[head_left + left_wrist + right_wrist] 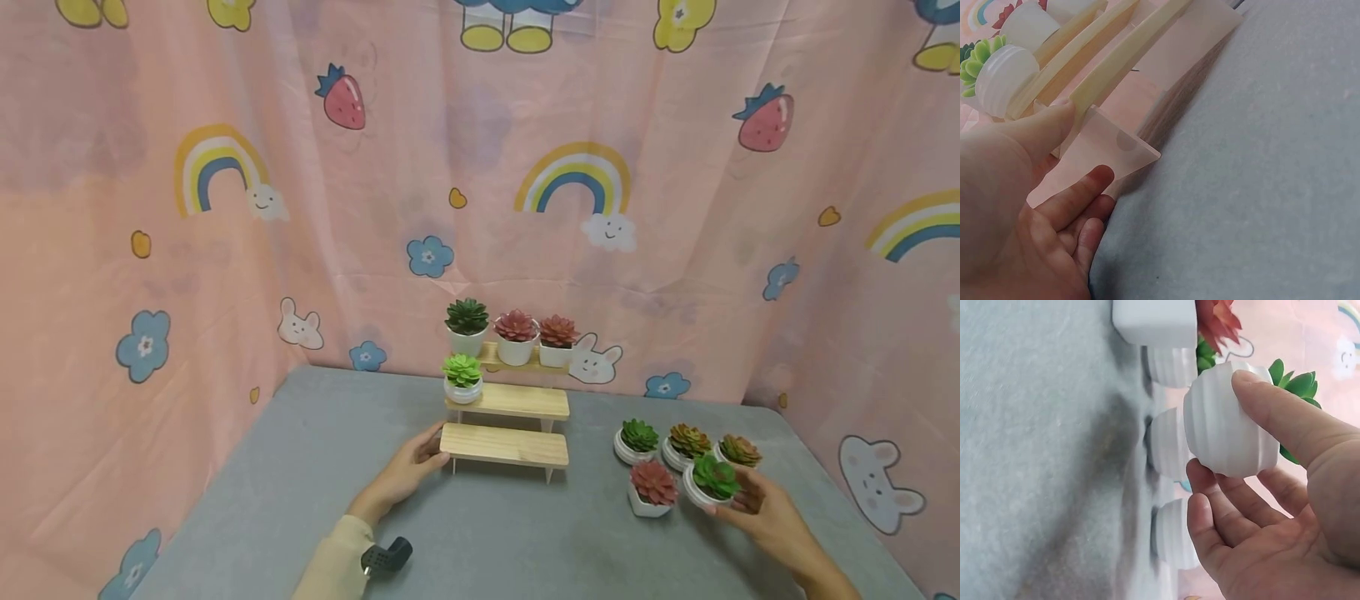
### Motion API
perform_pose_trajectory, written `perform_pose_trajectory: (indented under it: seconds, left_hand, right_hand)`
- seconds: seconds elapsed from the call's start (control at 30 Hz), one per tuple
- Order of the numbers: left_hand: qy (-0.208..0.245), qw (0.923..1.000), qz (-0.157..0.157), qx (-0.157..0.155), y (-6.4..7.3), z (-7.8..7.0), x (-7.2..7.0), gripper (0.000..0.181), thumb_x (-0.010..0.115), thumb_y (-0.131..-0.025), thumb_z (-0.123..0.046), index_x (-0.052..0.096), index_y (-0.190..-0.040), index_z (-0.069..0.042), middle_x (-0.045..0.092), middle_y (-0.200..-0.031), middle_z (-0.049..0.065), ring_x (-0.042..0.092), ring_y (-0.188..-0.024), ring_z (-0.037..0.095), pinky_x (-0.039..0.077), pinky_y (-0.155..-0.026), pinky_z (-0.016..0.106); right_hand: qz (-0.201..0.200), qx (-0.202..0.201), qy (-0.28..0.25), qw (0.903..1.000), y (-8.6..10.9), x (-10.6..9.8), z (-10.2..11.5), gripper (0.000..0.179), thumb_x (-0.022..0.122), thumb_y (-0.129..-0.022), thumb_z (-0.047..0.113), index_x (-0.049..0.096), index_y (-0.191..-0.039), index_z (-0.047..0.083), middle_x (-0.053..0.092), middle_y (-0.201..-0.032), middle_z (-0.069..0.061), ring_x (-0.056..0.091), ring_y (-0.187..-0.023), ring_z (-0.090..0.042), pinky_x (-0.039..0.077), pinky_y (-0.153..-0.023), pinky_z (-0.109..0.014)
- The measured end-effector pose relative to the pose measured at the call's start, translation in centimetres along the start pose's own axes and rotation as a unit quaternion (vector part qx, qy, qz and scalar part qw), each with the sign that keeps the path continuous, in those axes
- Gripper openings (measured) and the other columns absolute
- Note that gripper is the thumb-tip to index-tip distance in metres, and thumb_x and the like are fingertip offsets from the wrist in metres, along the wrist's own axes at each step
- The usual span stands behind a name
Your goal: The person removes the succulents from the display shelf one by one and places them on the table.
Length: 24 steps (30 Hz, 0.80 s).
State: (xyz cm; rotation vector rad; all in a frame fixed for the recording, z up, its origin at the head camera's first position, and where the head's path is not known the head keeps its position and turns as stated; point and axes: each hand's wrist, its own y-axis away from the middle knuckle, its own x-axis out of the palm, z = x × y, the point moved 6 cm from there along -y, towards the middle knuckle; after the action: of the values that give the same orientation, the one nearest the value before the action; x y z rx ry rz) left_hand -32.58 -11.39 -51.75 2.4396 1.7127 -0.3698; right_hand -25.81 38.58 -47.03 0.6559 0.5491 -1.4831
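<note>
My right hand grips the ribbed white pot of a green potted succulent. In the right wrist view the thumb lies along one side of that pot and the fingers are on the other, with the pot held off the grey surface. At the left end of a stepped wooden display stand, my left hand holds the lowest step. The left wrist view has its thumb on the board's end and its fingers beside the see-through leg panel.
Beside the right hand stand a red succulent, a dark green one and two brownish ones. A bright green succulent occupies the middle step's left end. Three more plants line the top step. A patterned pink curtain hangs behind.
</note>
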Motion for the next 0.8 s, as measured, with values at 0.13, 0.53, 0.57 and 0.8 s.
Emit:
perform_pose_trajectory:
  seconds: [0.13,0.53,0.57,0.8]
  left_hand:
    - [-0.005,1.0000,-0.005,-0.006,0.0,0.1,-0.1,0.067,0.061,-0.102,-0.032,0.033,-0.159,-0.014,0.055,-0.147,0.021,0.054,-0.134,0.036,0.041,-0.112,0.057]
    - [-0.001,1.0000,-0.002,-0.002,-0.1,0.1,0.0,0.067,0.061,-0.102,-0.033,0.032,-0.159,-0.013,0.054,-0.147,0.023,0.054,-0.134,0.036,0.043,-0.111,0.057]
    - [-0.002,1.0000,-0.002,-0.003,-0.2,0.1,0.0,0.067,0.061,-0.102,-0.033,0.033,-0.159,-0.013,0.054,-0.147,0.023,0.054,-0.134,0.036,0.043,-0.111,0.057]
    - [-0.006,0.9999,-0.003,-0.009,-0.1,0.2,-0.1,0.067,0.061,-0.102,-0.034,0.033,-0.159,-0.013,0.055,-0.146,0.021,0.054,-0.134,0.036,0.041,-0.112,0.058]
  right_hand:
    - [0.011,0.001,0.000,0.9999,-0.1,0.1,-0.6,0.082,0.074,-0.094,0.021,0.026,-0.148,-0.020,0.037,-0.145,-0.048,0.058,-0.122,-0.052,0.059,-0.088,-0.040]
    - [0.052,0.029,0.007,0.9982,-0.6,0.8,-2.4,0.084,0.069,-0.097,0.024,0.021,-0.147,-0.024,0.028,-0.147,-0.051,0.051,-0.129,-0.056,0.058,-0.089,-0.036]
    - [0.053,0.031,0.007,0.9981,-0.6,0.8,-2.5,0.084,0.069,-0.097,0.024,0.020,-0.147,-0.024,0.027,-0.147,-0.051,0.050,-0.129,-0.057,0.058,-0.089,-0.037]
    - [0.048,0.030,-0.001,0.9984,-0.9,1.0,-3.1,0.083,0.070,-0.097,0.023,0.022,-0.147,-0.022,0.029,-0.147,-0.050,0.055,-0.125,-0.053,0.057,-0.083,-0.028]
